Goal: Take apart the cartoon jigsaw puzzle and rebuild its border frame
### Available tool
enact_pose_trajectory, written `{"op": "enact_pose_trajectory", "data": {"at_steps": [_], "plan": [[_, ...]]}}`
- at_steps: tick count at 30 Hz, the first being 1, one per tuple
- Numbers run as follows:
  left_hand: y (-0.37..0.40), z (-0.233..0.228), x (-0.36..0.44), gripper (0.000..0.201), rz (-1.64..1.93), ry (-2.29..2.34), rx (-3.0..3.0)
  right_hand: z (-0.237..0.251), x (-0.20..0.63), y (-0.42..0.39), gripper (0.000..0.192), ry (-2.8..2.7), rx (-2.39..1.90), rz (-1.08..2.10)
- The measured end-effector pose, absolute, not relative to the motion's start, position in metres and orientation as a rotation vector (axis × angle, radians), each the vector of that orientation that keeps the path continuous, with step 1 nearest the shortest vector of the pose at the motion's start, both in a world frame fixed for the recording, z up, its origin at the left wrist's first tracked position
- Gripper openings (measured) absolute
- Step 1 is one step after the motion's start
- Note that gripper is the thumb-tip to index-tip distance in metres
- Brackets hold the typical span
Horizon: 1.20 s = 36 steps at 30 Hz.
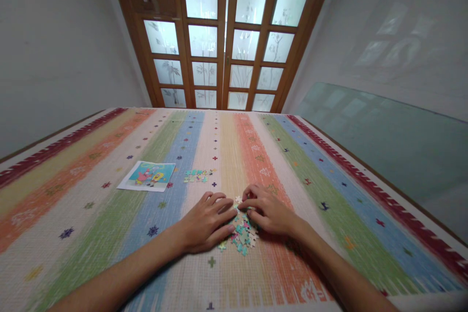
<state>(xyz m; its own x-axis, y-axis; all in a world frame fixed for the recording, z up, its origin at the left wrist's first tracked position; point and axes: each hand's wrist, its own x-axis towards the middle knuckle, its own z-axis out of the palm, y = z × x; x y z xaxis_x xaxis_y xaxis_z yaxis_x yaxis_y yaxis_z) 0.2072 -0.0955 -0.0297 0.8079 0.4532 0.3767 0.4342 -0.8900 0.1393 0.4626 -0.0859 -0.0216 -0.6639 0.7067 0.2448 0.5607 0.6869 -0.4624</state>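
Both hands are resting palm-down over the heap of puzzle pieces point(241, 235) on the striped rug point(329, 195); the left hand point(206, 222) is lying loosely spread, the right hand point(268, 210) is pinching a piece, fingertips meeting to sort; the reference picture point(148, 175) is lying near for checking.

Both hands rest on the puzzle pile point(241, 236), left hand point(206, 222) and right hand point(268, 212) touching it. A picture card point(148, 175) lies well left of the pile.
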Motion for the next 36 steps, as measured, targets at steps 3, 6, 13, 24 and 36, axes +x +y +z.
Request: {"op": "enact_pose_trajectory", "data": {"at_steps": [3, 6, 13, 24, 36], "plan": [[-0.094, -0.029, 0.206, 0.034, 0.671, 0.776, 2.948, -0.019, 0.459, -0.088, 0.03, -2.525, -0.981, 0.484], [-0.091, -0.03, 0.202, 0.031, 0.711, 0.851, 2.967, -0.017, 0.456, -0.09, 0.028, -2.546, -0.98, 0.455], [-0.089, -0.033, 0.197, 0.033, 0.708, 0.843, 3.006, -0.017, 0.457, -0.089, 0.028, -2.543, -0.982, 0.46], [-0.07, -0.044, 0.176, 0.038, 0.75, 1.186, 3.069, -0.017, 0.458, -0.09, 0.028, -2.541, -0.996, 0.448], [-0.052, -0.052, 0.157, 0.042, 0.669, 1.317, 3.074, -0.016, 0.459, -0.09, 0.026, -2.529, -0.99, 0.45]]}}
